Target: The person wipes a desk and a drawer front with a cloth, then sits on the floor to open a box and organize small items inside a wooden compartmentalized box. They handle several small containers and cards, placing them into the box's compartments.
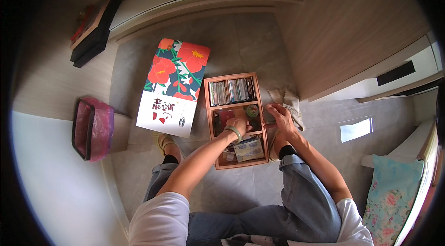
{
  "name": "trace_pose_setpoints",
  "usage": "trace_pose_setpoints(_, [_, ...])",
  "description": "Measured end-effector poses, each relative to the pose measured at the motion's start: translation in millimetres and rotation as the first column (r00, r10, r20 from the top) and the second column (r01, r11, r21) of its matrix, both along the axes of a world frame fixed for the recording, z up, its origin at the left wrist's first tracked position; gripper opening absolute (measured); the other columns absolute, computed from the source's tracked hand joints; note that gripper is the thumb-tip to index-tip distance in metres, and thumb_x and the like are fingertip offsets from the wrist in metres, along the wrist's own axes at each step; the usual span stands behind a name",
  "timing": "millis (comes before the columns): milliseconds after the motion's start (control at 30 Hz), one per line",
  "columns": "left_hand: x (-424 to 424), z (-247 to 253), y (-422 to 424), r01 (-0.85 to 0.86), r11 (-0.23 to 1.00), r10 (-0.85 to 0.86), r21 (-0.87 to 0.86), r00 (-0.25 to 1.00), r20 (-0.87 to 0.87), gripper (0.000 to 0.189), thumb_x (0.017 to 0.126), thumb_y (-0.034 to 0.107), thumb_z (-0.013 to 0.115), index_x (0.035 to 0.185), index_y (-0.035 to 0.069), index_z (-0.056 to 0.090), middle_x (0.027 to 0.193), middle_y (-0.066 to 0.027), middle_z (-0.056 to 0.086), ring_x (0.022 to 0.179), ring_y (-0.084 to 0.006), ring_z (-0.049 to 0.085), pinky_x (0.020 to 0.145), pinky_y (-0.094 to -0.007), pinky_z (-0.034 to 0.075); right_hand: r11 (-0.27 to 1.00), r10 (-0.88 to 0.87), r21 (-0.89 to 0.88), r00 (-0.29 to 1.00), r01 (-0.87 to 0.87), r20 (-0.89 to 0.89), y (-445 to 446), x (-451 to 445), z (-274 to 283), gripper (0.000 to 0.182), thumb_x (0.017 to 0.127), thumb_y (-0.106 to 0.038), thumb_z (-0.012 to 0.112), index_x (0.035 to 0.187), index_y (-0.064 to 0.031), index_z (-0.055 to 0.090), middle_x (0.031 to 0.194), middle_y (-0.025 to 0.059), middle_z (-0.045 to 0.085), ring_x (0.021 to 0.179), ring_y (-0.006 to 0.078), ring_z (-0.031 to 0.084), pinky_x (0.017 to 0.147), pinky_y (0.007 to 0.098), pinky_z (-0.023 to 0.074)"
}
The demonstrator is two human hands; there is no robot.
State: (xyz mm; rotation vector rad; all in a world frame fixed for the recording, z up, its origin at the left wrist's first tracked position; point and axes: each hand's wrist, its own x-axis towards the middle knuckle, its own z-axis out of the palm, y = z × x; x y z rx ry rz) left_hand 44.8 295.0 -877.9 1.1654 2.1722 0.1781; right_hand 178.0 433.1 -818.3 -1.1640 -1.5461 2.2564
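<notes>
An orange-brown box [208,121] with three compartments stands on the floor between my feet. Tightly packed thin items [232,91], perhaps cards, stand upright in its far compartment. My left hand [239,125], with a pale green bangle at the wrist, reaches into the middle compartment; its fingertips are partly hidden. Near it lie a red flat item [226,115] and a small round green item [252,111]. The near compartment holds a printed paper sheet [249,150] and small white pieces [229,156]. Just outside the box's right wall, my right hand [281,118] has thumb and fingers apart.
A floral lid or board [174,88] bearing writing lies left of the box. Further left is a bin with a pink liner [101,129]. A beige cloth [291,101] lies beyond my right hand. Wooden cabinet panels [347,34] enclose the tiled floor [240,42]; floral fabric [391,197] hangs at right.
</notes>
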Motion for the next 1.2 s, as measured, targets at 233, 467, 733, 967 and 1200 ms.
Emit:
trace_pose_setpoints(233, [-28, 23, 5, 0.066, 0.987, -0.073, 0.15, 0.996, 0.043, 0.039, 0.08, 0.043, 0.07, 0.071, 0.006, 0.068, 0.067, -0.0128, 0.065, 0.068, -0.027, 0.065, 0.06, -0.039, 0.049, 0.984, -0.001, -0.174, 0.974, -0.039, -0.225, 0, 0, -6, 0.026, 0.091, -0.019, 0.055, 0.11, -0.0016, 0.055, 0.098, 0.0098, 0.062, 0.086, 0.0193, 0.064, 0.068, 0.0345, 0.0575])
trace_pose_setpoints(467, [-50, 69, 11, -0.264, 0.951, 0.036, 0.162, 0.613, 0.789, 0.024, 0.086, 0.025, 0.068, 0.084, 0.002, 0.062, 0.071, 0.0, 0.06, 0.06, -0.0065, 0.054, 0.052, -0.0227, 0.043, 0.968, 0.224, 0.121, 0.974, -0.218, -0.036, -6, -3, 1, 0.027, 0.087, -0.023, 0.064, 0.104, -0.0015, 0.06, 0.096, 0.0077, 0.063, 0.084, 0.012, 0.063, 0.065, 0.0295, 0.0552])
trace_pose_setpoints(733, [-43, 5, 1, -0.115, 0.991, 0.131, -0.07, 0.937, 0.325, 0.018, 0.077, 0.016, 0.071, 0.069, 0.001, 0.067, 0.065, -0.0065, 0.066, 0.059, -0.0115, 0.063, 0.052, -0.0264, 0.048, 0.999, -0.047, 0.02, 0.991, 0.05, -0.127, 5, 1, -21, 0.023, 0.092, -0.02, 0.055, 0.107, -0.0031, 0.057, 0.091, 0.0071, 0.063, 0.078, 0.0159, 0.064, 0.066, 0.0288, 0.0528])
trace_pose_setpoints(967, [4, 10, 7, -0.285, 0.948, 0.267, 0.144, 0.955, 0.132, 0.028, 0.078, 0.021, 0.072, 0.078, -0.006, 0.062, 0.079, -0.024, 0.066, 0.077, -0.0332, 0.067, 0.069, -0.0411, 0.052, 0.999, -0.019, -0.039, 0.98, 0.012, -0.199, 0, 2, -14, 0.035, 0.084, -0.009, 0.066, 0.114, 0.0007, 0.05, 0.1, 0.0148, 0.064, 0.086, 0.0223, 0.066, 0.071, 0.0337, 0.058])
trace_pose_setpoints(1200, [-43, 54, 8, -0.2, 0.946, -0.074, 0.257, 0.636, 0.768, 0.026, 0.084, 0.023, 0.07, 0.093, -0.001, 0.065, 0.078, -0.0018, 0.065, 0.071, -0.0105, 0.058, 0.067, -0.0245, 0.048, 0.991, 0.129, 0.045, 0.99, -0.127, -0.056, -2, 2, -13, 0.035, 0.082, -0.018, 0.071, 0.106, 0.0028, 0.057, 0.094, 0.0115, 0.065, 0.075, 0.0176, 0.066, 0.06, 0.029, 0.0562])
